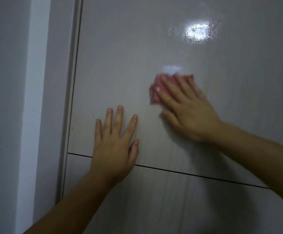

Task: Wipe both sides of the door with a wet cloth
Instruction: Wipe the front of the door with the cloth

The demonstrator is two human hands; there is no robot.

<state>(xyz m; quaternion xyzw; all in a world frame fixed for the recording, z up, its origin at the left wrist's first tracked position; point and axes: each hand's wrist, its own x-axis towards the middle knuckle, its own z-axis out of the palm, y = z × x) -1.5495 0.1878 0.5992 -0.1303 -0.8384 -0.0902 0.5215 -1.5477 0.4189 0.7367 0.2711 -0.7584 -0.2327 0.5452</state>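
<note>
My left hand [115, 141] flat on the grey door [154, 48], fingers spread, palm over a thin dark groove [196, 175], my right hand [186, 105] blurred, fingers splayed, pressing a pink cloth [156, 92] against the door, glare patch [197, 32] above, frame [70, 81] at left

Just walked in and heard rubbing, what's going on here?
A person is wiping a grey door. The right hand presses a pink cloth flat against it, blurred with motion. The left hand rests open on the door, empty. A wet sheen shows above the cloth.
</note>
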